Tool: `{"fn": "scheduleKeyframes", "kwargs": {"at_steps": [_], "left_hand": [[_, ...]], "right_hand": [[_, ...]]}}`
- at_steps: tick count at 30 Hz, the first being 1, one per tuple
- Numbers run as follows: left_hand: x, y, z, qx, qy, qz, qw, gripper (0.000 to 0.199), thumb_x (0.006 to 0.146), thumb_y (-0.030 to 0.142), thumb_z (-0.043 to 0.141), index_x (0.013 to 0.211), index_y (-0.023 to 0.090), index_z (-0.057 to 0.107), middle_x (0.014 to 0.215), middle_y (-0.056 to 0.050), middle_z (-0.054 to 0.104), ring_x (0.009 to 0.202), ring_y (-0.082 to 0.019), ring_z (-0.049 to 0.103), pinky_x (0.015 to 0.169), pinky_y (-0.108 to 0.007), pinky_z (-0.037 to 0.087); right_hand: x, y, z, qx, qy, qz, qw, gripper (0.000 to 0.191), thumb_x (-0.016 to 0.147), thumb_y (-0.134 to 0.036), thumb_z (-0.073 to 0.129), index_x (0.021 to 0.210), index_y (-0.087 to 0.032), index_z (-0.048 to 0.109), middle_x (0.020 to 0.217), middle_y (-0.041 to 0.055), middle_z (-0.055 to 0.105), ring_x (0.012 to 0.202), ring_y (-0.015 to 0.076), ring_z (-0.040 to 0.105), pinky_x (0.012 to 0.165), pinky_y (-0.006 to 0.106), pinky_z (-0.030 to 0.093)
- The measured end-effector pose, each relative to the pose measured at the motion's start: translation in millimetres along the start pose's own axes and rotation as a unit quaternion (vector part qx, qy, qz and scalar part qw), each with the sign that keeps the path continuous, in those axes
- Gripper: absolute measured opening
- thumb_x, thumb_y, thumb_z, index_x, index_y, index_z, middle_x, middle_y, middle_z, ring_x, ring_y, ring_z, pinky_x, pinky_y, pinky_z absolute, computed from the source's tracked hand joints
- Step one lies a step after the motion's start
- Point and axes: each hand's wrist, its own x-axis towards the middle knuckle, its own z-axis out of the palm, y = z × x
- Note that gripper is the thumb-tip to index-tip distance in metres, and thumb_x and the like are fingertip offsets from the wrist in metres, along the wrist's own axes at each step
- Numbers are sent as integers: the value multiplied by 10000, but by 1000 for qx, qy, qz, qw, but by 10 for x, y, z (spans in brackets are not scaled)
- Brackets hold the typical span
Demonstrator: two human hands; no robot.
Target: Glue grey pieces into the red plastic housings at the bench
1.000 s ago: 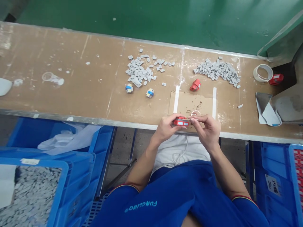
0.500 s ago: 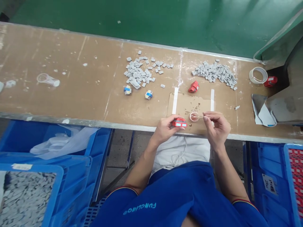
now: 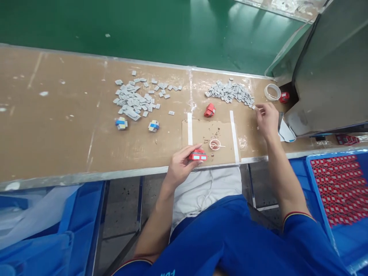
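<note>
Right hand (image 3: 268,120) has moved to a grey tile (image 3: 253,107), half-curled, hold unclear; left hand (image 3: 180,164) pinches a red block (image 3: 198,155).

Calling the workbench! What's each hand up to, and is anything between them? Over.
Left hand: holding red toy. Right hand: at the edge of the right-side gray tile pile, grip unclear. Between hands: cup with stick in it.
</note>
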Motion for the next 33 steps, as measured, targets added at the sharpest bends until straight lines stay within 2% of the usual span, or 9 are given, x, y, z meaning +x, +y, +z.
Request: {"fn": "scheduleKeyframes", "kwargs": {"at_steps": [3, 6, 11, 14, 18, 22, 25, 28, 33], "left_hand": [[-14, -23, 1, 6, 3, -12, 1000, 484, 868, 364, 833, 1306, 172, 761, 1204, -140, 805, 1036, -236, 786, 911, -327, 632], [-23, -30, 4, 3, 5, -18, 1000, 493, 869, 377, 833, 1309, 168, 760, 1205, -143, 805, 1040, -240, 786, 924, -331, 629], [-18, -14, 1, -18, 4, 0, 1000, 479, 866, 358, 844, 1304, 180, 770, 1159, -131, 817, 1018, -229, 786, 910, -319, 628], [-10, -5, -10, -42, -6, 12, 999, 477, 882, 322, 834, 1334, 193, 758, 1123, -122, 827, 992, -213, 785, 897, -306, 626], [-8, -4, -16, -90, -40, 21, 995, 481, 903, 268, 815, 1373, 210, 734, 1137, -115, 834, 973, -186, 791, 884, -277, 625], [-23, -3, -6, -182, -79, -21, 980, 532, 908, 292, 822, 1411, 188, 684, 1171, -143, 832, 960, -193, 815, 811, -254, 641], [-35, 3, 1, -226, -95, -61, 968, 478, 887, 333, 849, 1306, 164, 693, 1126, -153, 838, 838, -184, 821, 704, -230, 627], [-42, 5, 0, -219, -92, -69, 969, 413, 845, 359, 886, 1167, 153, 727, 1075, -134, 839, 877, -198, 821, 736, -239, 626], [-44, -12, -11, -178, -81, -49, 980, 418, 804, 363, 915, 1164, 190, 794, 1100, -90, 823, 923, -172, 792, 781, -222, 612]], "right_hand": [[364, 320, -11, -52, -83, -45, 994, 230, 892, -161, 581, 1026, -173, 767, 1100, 143, 737, 894, 259, 708, 878, 405, 570], [488, 409, 8, -104, -133, -105, 980, 203, 906, -188, 590, 961, -182, 786, 1074, 147, 751, 994, 290, 702, 927, 410, 546], [397, 372, -14, -174, -122, -133, 968, 286, 983, -255, 527, 1041, -184, 798, 993, 141, 762, 929, 276, 704, 824, 364, 517], [263, 281, -65, -125, -85, -112, 982, 262, 960, -244, 554, 1027, -188, 801, 966, 128, 789, 871, 263, 726, 793, 354, 533], [-46, -60, -158, 11, -21, -89, 996, 232, 962, -319, 617, 1013, -191, 803, 916, 100, 794, 761, 221, 728, 740, 344, 588], [-528, -648, -241, 150, 2, -71, 986, 175, 956, -374, 720, 985, -221, 798, 916, 73, 792, 790, 200, 741, 696, 321, 612], [-919, -1103, -259, 290, -57, -37, 955, 183, 934, -272, 774, 1117, -254, 782, 948, 43, 795, 796, 173, 752, 717, 302, 632], [-1182, -1441, -218, 369, -152, -29, 917, 202, 943, -185, 761, 1122, -275, 787, 991, 34, 799, 873, 163, 764, 776, 288, 639], [-1263, -1675, -86, 391, -201, -12, 898, 141, 972, -188, 709, 1022, -264, 815, 970, 42, 767, 881, 162, 731, 696, 265, 605]]}}
